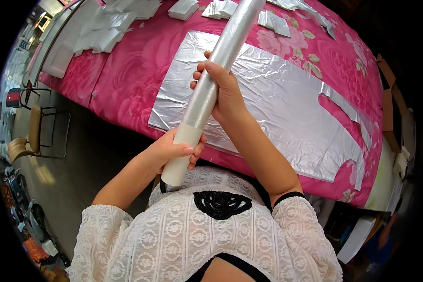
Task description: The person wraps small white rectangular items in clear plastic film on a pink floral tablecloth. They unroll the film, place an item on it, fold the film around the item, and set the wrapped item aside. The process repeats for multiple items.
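Observation:
A long roll of clear plastic film point(232, 42) slants up and away from me across the table, its pale core end point(175, 170) close to my body. Around that lower end my left hand point(176, 150) is closed. Farther up, my right hand point(224, 89) wraps the film-covered part, fingers curling over its left side. Beneath the roll lies a flat stack of silvery plastic bags point(277, 113), creased on top, with cut-out handles at the right end. The roll's far end runs out of the picture at the top.
A pink floral cloth point(131, 89) covers the table. Small folded plastic packets point(183, 8) and a heap of clear bags point(105, 30) lie along its far side. A chair point(30, 134) stands on the floor at left. Cardboard boxes point(392, 108) stand past the right edge.

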